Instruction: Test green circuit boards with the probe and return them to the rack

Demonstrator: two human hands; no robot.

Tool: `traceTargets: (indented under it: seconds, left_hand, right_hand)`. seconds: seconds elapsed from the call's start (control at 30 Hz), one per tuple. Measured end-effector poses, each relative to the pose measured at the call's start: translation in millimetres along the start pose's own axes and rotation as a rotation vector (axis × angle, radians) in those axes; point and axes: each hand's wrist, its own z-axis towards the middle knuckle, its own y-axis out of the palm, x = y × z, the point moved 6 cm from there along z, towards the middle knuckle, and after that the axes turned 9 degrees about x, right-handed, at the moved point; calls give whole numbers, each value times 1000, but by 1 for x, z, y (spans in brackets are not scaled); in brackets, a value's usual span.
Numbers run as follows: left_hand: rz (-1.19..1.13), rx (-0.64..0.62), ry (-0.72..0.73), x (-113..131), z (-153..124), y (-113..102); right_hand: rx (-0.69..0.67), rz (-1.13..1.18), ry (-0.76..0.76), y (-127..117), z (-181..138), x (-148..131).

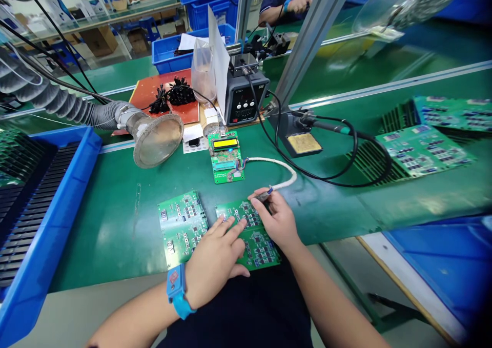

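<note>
My left hand [215, 258] lies flat with fingers spread on a green circuit board [261, 248] at the table's near edge. My right hand [274, 217] is closed in a pinch on a small connector [264, 196] at the end of a white cable [282, 171], held down onto the board's far edge. The cable runs back to a small green programmer board [226, 158] with a lit yellow display. A second green circuit board [180, 225] lies just left of the first. A blue band sits on my left wrist.
A blue slotted rack [34, 204] stands at the left. A fume hose funnel [156, 138], a soldering station [244, 97] and an iron stand [302, 140] sit behind. Stacks of green boards [423, 150] lie at the right. Another person's arm [284, 7] shows beyond.
</note>
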Motion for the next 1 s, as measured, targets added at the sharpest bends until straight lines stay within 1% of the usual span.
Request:
traceTargets:
  seconds: [0.27,0.63,0.77,0.83,0.93,1.0]
  left_hand:
    - [5,5,-14,0,0,-4]
    - [-3,-3,-16,2,0,-4]
    - [8,-10,-10,2,1,-6]
    - [11,-16,-16,2,2,-7]
    - [4,-22,-24,2,2,-7]
    - [-8,-23,-25,2,2,-7]
  right_hand:
    - [-9,-14,20,0,0,0]
    - [8,0,3,1,0,-1]
    - [16,8,20,1,1,-1]
    - [28,33,44,-4,-1,-3]
    - [56,76,103,-20,-12,-8]
    - [36,68,143,-31,-23,-11]
